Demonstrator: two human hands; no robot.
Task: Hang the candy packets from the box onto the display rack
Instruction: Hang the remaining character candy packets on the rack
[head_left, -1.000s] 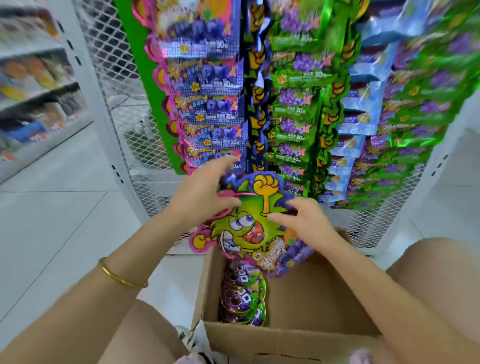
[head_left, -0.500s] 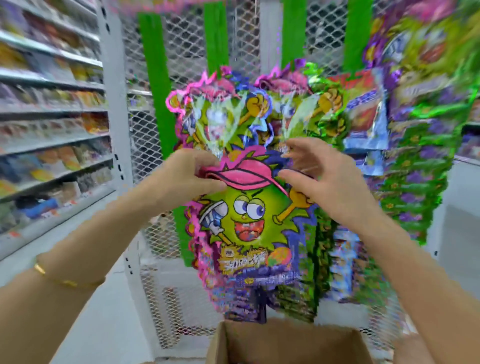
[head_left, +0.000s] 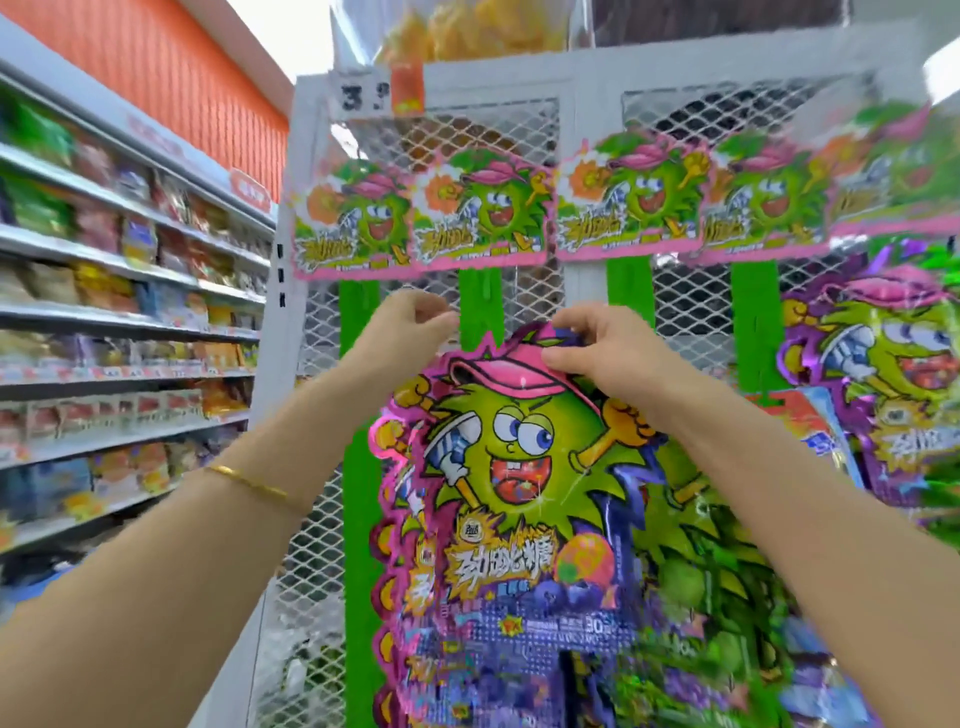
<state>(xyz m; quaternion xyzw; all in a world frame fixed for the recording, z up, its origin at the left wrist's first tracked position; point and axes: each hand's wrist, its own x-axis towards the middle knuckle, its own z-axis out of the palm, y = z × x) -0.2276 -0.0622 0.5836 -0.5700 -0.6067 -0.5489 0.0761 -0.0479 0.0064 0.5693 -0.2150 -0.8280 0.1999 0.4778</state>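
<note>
White mesh rack (head_left: 691, 312) fills view, green strips (head_left: 480, 306) down it, candy cards (head_left: 488, 213) across top. Blurred stocked shelves (head_left: 130, 322) on left. Candy packet (head_left: 519, 483) up against rack centre, covering lower mesh, overlapping hung packets (head_left: 893, 374) on right. Right hand (head_left: 597, 353) pinches its top edge. Left hand (head_left: 400, 332) curled beside top-left corner, grip unclear. Bracelet (head_left: 249, 480) on left wrist.

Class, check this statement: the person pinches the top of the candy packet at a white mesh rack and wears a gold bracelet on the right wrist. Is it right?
Not quite. The head view shows the gold bracelet on the left wrist. The rest holds: the right hand pinches the top of the candy packet at the white mesh rack.
</note>
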